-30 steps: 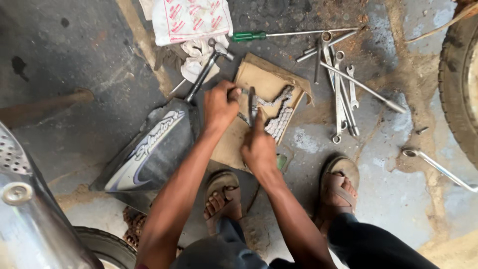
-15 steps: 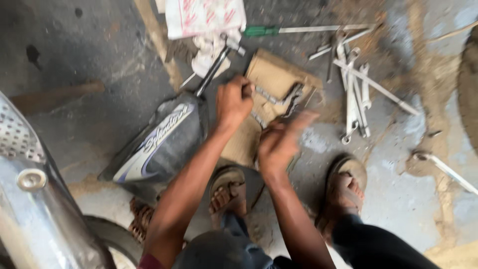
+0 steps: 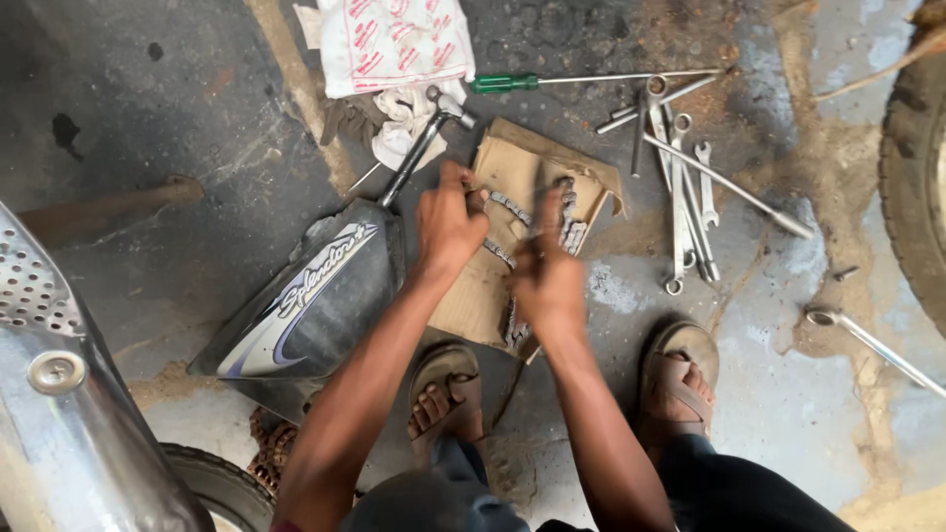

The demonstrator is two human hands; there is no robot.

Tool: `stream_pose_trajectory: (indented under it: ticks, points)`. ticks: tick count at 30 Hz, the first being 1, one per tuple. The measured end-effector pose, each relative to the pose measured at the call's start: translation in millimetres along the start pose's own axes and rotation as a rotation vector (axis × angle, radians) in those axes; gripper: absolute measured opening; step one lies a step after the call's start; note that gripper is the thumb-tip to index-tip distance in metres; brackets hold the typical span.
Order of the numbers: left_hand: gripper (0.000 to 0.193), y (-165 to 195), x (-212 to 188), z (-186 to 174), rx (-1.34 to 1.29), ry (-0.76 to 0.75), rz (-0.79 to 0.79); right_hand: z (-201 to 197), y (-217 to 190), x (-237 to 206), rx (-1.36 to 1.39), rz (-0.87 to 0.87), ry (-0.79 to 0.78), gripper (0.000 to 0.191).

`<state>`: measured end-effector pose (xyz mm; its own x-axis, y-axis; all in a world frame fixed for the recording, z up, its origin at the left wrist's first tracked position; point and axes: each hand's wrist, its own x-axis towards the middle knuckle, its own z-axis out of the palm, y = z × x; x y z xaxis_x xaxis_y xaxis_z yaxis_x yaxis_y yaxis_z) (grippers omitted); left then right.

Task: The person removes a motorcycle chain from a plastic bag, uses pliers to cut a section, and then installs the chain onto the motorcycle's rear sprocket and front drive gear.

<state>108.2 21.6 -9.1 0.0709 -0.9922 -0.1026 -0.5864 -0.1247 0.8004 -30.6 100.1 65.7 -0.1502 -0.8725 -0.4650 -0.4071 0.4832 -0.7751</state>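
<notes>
Head view looks straight down on a stained grey concrete floor (image 3: 197, 118) where you squat, a brown sandal under each foot. Largest beside you is the black motorcycle side panel with silver and purple striping (image 3: 310, 300), lying flat at your left, likely set aside to keep it clear of the work. In the middle lies a torn piece of brown cardboard (image 3: 468, 300), seemingly spread to keep parts off the gritty floor. On it is the thing you handle, a greasy steel drive chain (image 3: 507, 209), laid in loops. Your left hand (image 3: 448, 219) is closed, pinching a stretch of chain near the cardboard's far edge. Your right hand (image 3: 547, 276) is blurred over the chain; I cannot tell whether it grips or rests open. Toward the far right lies a scatter of steel spanners (image 3: 685, 202), with a green-handled screwdriver (image 3: 507, 83) beyond, and a steel hammer (image 3: 419, 148) just left of the cardboard.
</notes>
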Motion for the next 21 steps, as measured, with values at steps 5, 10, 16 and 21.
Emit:
stream_pose_trajectory:
  ticks: [5,10,16,21]
  points:
    - [0.027,-3.3,-0.5,0.2,0.001,0.007,-0.003,-9.9,-2.3,-30.3,0.376,-0.413,0.503,0.085]
    - [0.025,-3.2,0.8,4.3,-0.11,-0.006,-0.03,14.0,-5.9,-19.8,-0.026,-0.191,0.009,0.098]
    - [0.026,-15.3,-2.2,1.8,-0.009,0.016,-0.009,-14.8,-2.7,-35.7,0.616,-0.142,0.228,0.093]
    - [0.026,-11.1,1.0,7.5,-0.018,0.008,0.005,19.0,20.3,-27.7,0.399,-0.724,0.565,0.069]
